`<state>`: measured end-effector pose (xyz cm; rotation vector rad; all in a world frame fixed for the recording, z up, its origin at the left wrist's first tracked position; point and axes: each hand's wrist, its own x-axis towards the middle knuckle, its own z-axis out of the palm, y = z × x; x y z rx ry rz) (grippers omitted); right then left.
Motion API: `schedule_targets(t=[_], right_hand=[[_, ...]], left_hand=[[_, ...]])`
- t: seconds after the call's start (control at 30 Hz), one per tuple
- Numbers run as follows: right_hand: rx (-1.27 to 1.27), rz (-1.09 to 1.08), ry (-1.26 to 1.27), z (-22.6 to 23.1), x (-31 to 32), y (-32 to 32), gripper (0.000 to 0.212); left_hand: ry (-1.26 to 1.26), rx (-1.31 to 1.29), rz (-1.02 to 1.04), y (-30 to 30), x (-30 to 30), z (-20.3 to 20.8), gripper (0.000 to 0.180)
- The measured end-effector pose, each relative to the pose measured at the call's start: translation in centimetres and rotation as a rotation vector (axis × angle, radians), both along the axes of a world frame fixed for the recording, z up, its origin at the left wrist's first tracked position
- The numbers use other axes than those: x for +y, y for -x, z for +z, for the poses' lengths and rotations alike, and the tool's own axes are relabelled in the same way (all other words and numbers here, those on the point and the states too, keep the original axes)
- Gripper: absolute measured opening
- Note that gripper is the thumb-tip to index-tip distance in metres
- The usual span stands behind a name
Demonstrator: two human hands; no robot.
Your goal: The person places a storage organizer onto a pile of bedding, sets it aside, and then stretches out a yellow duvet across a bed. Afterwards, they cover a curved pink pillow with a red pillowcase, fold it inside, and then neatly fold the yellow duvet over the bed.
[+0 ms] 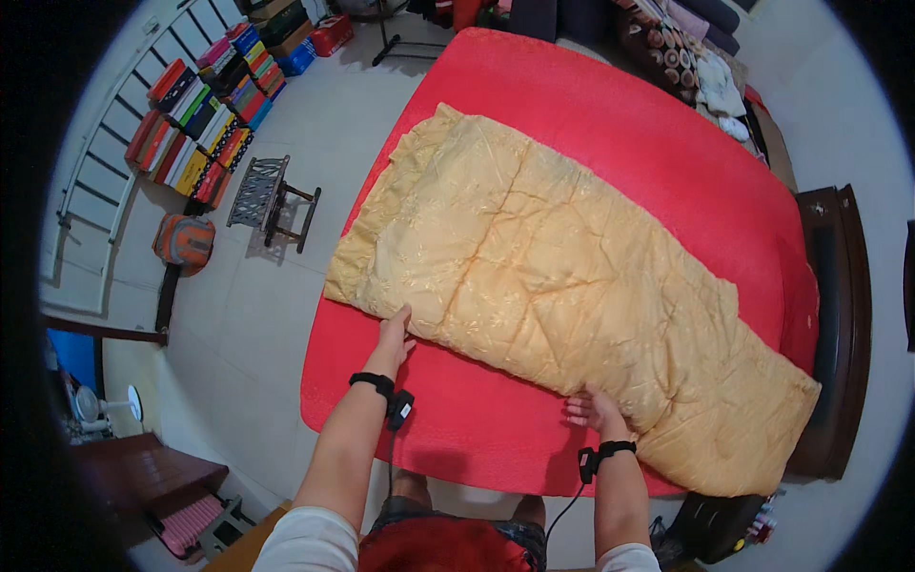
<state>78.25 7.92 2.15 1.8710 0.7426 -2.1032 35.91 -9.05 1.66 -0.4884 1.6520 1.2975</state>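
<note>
A yellow quilt point(534, 257) with stitched patterns and a ruffled far-left end lies folded into a long strip across a red-covered bed point(496, 419). My left hand point(395, 336) is at the near edge of the quilt towards its left end, the thumb against the fabric and the fingers apart from it. Farther right along that edge, my right hand point(596, 412) touches the quilt with its thumb, its fingers spread over the red sheet. Neither hand shows fabric gripped in it. Both wrists wear black straps with small devices and cables.
Stacked colourful boxes point(195, 124) stand by a white railing at the left. Near them are a small dark stool point(272, 202) and an orange-grey bag point(185, 242). A dark wooden headboard point(827, 329) edges the bed's right. Cushions and cloths point(672, 57) lie beyond it.
</note>
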Motion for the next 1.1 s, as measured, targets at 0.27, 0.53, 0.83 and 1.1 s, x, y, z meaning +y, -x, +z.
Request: schedule_targets(t=[0.27, 0.53, 0.83, 1.1], right_hand=[[0.199, -1.134, -0.256, -6.0, -2.3, 2.6, 0.040], [0.409, -0.965, -0.609, 7.2, -6.9, 4.7, 0.051], [0.410, -1.153, -0.320, 0.1, -15.8, 2.5, 0.051], [0.092, -0.444, -0.279, 7.8, -18.1, -2.1, 0.041]], left_hand=[[-0.317, 0.097, 0.285, 5.0, 0.7, -3.2, 0.053], [-0.592, 0.347, 0.106, 9.1, -8.0, 9.6, 0.047], [-0.153, 0.244, 0.251, 6.9, -23.2, 2.7, 0.042], [-0.175, 0.429, 0.209, 4.7, -32.4, 10.0, 0.041]])
